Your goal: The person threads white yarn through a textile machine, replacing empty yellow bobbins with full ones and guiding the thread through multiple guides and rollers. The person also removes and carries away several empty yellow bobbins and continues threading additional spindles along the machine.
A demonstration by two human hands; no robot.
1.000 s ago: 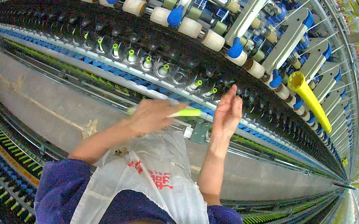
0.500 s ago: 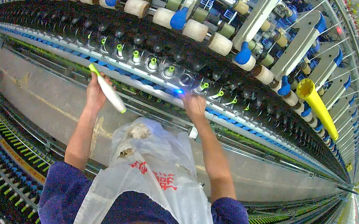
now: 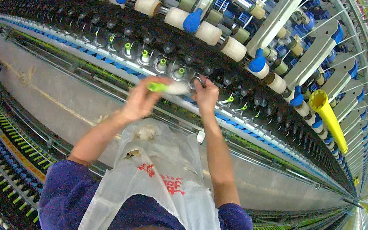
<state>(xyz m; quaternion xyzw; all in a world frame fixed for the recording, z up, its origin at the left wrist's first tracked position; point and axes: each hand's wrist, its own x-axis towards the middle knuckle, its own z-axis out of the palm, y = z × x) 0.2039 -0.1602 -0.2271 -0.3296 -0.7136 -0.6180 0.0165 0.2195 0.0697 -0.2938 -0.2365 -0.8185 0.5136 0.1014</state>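
Note:
My left hand [image 3: 140, 100] is raised in front of the spinning frame and grips a bobbin [image 3: 168, 87] with a green end and white yarn, held nearly level. My right hand [image 3: 206, 95] is just to its right, fingers pinched at the row of spindles [image 3: 163, 64] with green tips; whether it holds thread is too small to tell. The bobbin's white end almost touches my right hand. A white plastic bag [image 3: 161, 160] with red print hangs at my chest, its mouth open below both hands.
A long spinning machine runs across the view, with cream rollers and blue levers [image 3: 193, 20] along the top. A yellow tube [image 3: 328, 118] sticks out at the right. A grey panel [image 3: 40, 90] runs below the spindles, with rows of green pegs [image 3: 3, 132] at lower left.
My left hand has swung the bobbin from the left toward the centre, turning it level. My right hand has stayed at the spindle row, shifting slightly right.

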